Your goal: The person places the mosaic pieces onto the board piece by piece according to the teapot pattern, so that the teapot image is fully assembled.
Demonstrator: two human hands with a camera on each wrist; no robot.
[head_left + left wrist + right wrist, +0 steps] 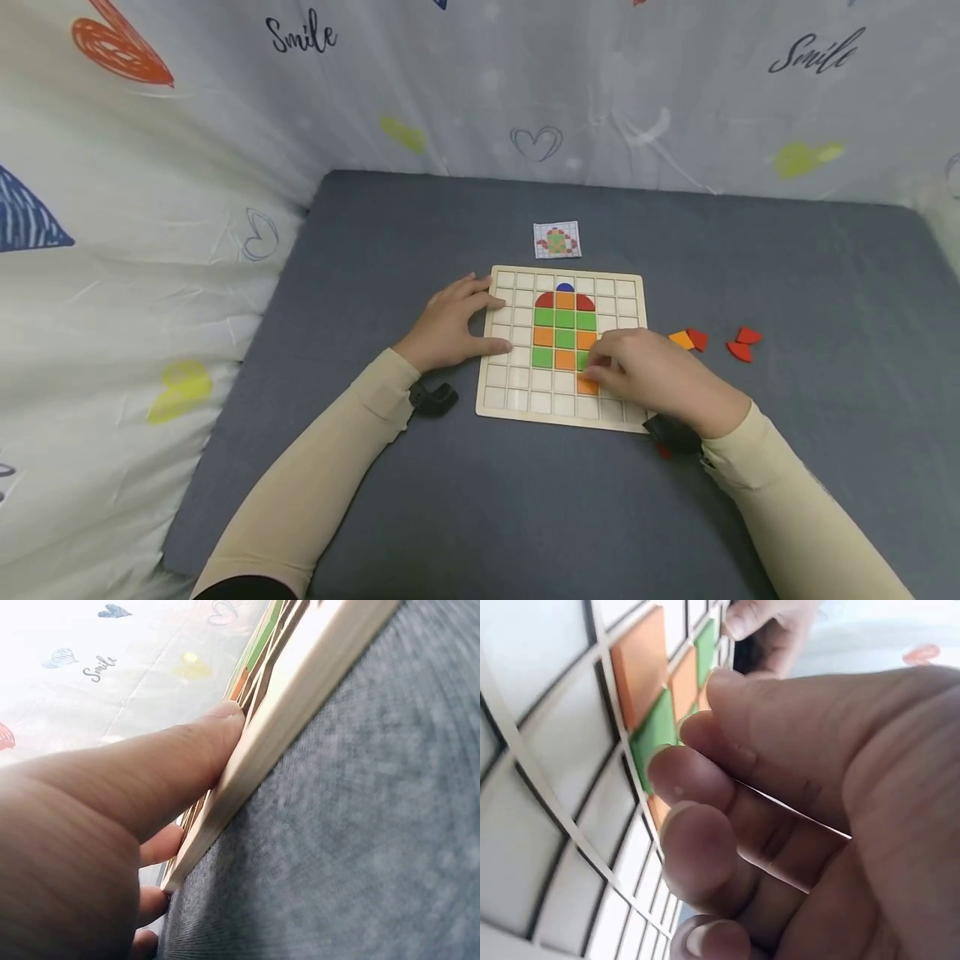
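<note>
A wooden grid board (510, 400) lies on the grey table, with green, orange, red and blue tiles set in its squares. My left hand (450, 327) rests at the board's left edge, its thumb and fingers spread and fairly straight; in the left wrist view the thumb (172, 761) touches the rim. Over the lower right of the tile pattern is my right hand (660, 375), fingers bent, beside an orange tile (587, 384). In the right wrist view that orange tile (640, 667) sits in its square, and no piece shows between thumb and fingers.
A small pattern card (557, 240) lies beyond the board. Right of it are a loose orange tile (681, 340), a red piece (697, 338) and two more red pieces (738, 352). Another red piece (663, 451) shows partly under the right wrist. A printed curtain (480, 92) hangs behind.
</note>
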